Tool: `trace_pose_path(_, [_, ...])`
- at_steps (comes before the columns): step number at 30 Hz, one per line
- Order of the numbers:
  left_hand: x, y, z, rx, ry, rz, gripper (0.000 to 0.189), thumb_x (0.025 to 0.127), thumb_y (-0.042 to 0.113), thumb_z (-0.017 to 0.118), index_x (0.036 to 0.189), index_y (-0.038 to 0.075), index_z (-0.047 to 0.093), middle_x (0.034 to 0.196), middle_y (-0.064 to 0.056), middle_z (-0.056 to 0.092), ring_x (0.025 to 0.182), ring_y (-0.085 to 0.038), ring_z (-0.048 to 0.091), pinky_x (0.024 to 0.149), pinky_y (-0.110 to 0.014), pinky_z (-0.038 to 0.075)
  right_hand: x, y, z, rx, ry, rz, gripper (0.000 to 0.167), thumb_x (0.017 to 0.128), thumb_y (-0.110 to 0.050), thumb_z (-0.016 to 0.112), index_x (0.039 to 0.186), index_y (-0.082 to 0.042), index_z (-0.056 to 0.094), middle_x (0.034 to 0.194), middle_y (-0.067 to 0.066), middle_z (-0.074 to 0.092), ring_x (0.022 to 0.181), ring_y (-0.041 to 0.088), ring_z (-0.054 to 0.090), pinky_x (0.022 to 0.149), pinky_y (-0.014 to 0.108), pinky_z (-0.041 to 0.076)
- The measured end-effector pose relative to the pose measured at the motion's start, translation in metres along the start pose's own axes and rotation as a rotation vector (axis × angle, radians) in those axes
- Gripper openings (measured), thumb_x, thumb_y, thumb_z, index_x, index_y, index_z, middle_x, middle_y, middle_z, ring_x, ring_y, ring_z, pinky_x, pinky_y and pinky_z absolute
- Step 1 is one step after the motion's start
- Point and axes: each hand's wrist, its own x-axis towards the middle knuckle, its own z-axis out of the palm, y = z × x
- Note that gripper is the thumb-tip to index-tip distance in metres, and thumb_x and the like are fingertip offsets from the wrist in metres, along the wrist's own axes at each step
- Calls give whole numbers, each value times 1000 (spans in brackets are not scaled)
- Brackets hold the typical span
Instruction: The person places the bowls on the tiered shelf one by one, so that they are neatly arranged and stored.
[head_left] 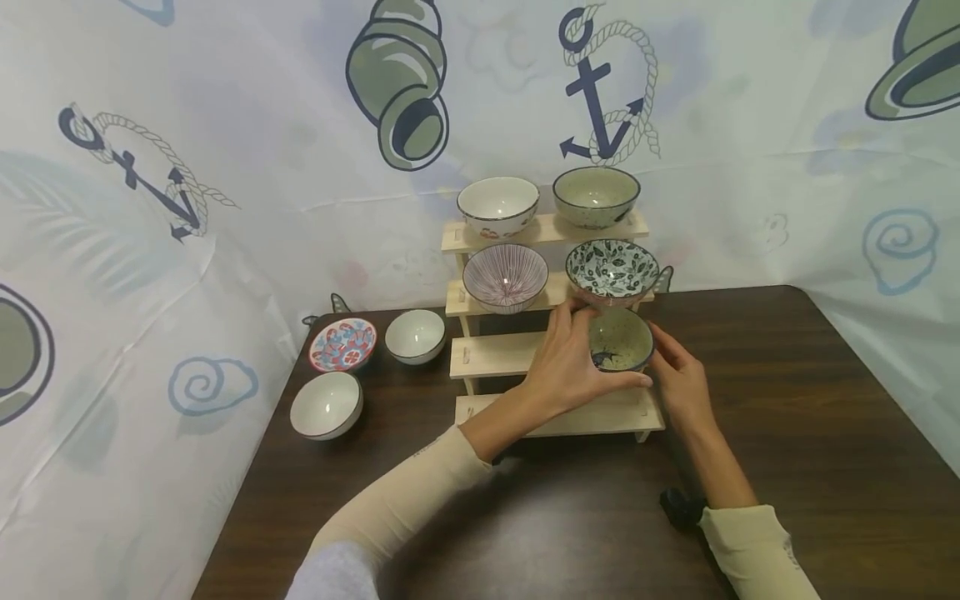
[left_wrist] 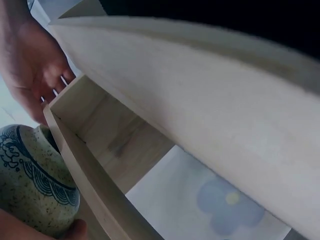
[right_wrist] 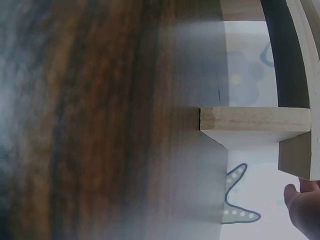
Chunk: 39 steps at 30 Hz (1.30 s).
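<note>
A green speckled bowl (head_left: 621, 333) with a dark rim is at the right end of the third tier of a wooden stepped stand (head_left: 495, 357). My left hand (head_left: 566, 367) grips its left side, fingers behind and thumb across the front. At the bowl's right edge, the fingers of my right hand (head_left: 682, 383) reach up beside the rim and the shelf end. The left wrist view shows the bowl's blue wave pattern (left_wrist: 40, 180) close against the shelf's front edge, with the right hand's palm (left_wrist: 37, 65) beyond it.
Higher tiers hold a white bowl (head_left: 498, 204), a plain green bowl (head_left: 596, 196), a striped bowl (head_left: 506, 279) and a leaf-patterned bowl (head_left: 612, 271). Left of the stand, a red-and-blue patterned bowl (head_left: 342, 344) and two white bowls (head_left: 326, 406) sit on the dark table (head_left: 585, 517).
</note>
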Motion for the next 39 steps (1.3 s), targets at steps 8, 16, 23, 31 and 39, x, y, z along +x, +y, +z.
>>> trace_pose_path(8, [-8,-5,0,66,40,37,111,64,75,85,148,13,47,154,-10,41,135,-25,46,108,-41,50,-3,4,1,-26,-11,7,60,106,-47,54,159,-23,42,164,8,43,150,27,41,112,28,43])
trace_pose_path(16, [-22,-10,-17,43,-8,43,116,68,74,83,156,14,38,164,-9,31,146,-25,39,110,-47,49,-1,6,1,-8,9,-2,58,106,-46,55,158,-23,45,162,10,45,147,26,44,97,6,42])
trace_pose_path(23, [-30,-16,-34,64,-42,81,113,74,74,79,160,16,35,166,-10,30,151,-27,35,117,-49,43,-1,3,-1,1,17,12,58,106,-44,55,158,-21,44,162,10,45,145,19,46,97,6,42])
trace_pose_path(31, [-41,-24,-48,82,-90,79,113,76,75,76,161,17,32,170,-8,25,152,-27,34,116,-51,44,0,0,2,26,16,13,57,107,-37,57,158,-17,44,161,11,45,143,14,46,96,4,41])
trace_pose_path(39, [-48,-32,-57,93,-104,82,112,76,74,77,162,18,31,167,-9,29,152,-29,33,116,-52,43,1,1,1,56,9,13,57,106,-37,57,158,-17,45,162,10,45,143,11,46,97,4,42])
